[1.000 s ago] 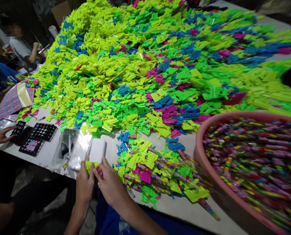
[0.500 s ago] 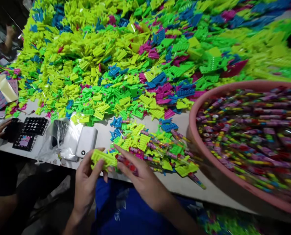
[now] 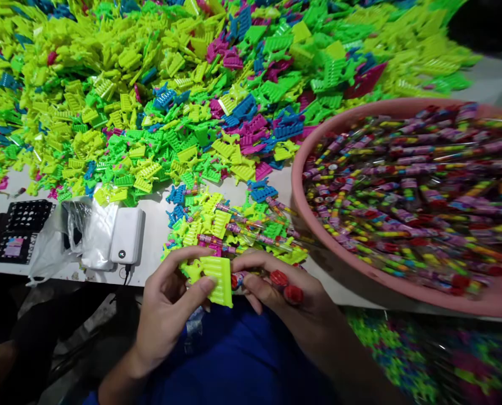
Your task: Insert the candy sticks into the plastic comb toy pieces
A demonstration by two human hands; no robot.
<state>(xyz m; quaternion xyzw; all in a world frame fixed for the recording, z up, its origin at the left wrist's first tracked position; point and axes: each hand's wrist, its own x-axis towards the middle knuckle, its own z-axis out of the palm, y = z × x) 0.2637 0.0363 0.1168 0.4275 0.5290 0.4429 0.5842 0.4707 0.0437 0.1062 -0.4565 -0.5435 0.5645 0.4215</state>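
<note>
My left hand [image 3: 158, 315] pinches a yellow ribbed plastic piece [image 3: 221, 284] between thumb and fingers, its flat ribbed panel facing up. An irregular cut-out shape joins the panel's left side, partly covered by my fingers. Close beside it, my right hand [image 3: 313, 315] is closed around a few slim tubes with red ends [image 3: 293, 295]. One patterned tube end [image 3: 237, 279] points toward the yellow piece; whether they touch, I cannot tell. Just beyond my hands lies a small heap of yellow, green and blue pieces with tubes [image 3: 251, 233] among them.
A pink tub [image 3: 303, 185] full of colourful tubes stands at right. A large pile of plastic pieces [image 3: 120, 107] covers the table's far side. A white power bank [image 3: 126, 236] with a cable, a clear plastic bag [image 3: 57, 236] and a black case [image 3: 17, 242] lie at left.
The camera view has swung to the right. The yellow piece has turned so its panel faces the right hand. My right fingers, earlier stretched out, are now bent around the tubes.
</note>
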